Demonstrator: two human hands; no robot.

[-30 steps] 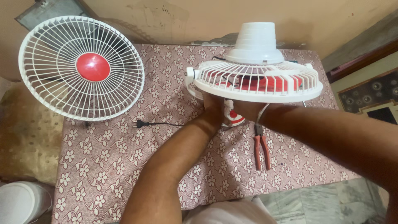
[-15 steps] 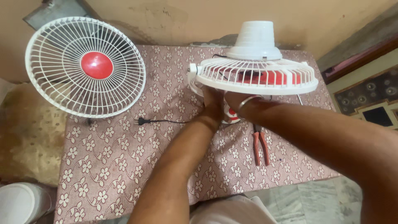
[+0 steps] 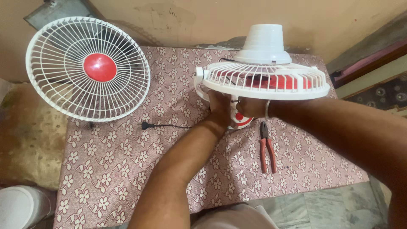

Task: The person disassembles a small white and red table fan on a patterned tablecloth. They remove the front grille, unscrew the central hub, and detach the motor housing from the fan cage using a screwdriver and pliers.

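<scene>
Both hands, left hand [image 3: 219, 104] and right hand [image 3: 250, 106], reach under the tilted fan [image 3: 265, 78] above the tabletop [image 3: 127, 169], their grip seemingly hidden, so I cannot tell.

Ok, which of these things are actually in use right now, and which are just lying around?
In use:
- fan, tipped grille-down, held from below
- left hand and right hand, under the fan

Lying about:
- loose front grille, propped at the table's left
- pliers on the cloth
- plug
- white bucket on the floor

Pliers [image 3: 267, 146] lie right of the plug [image 3: 144, 125].
</scene>
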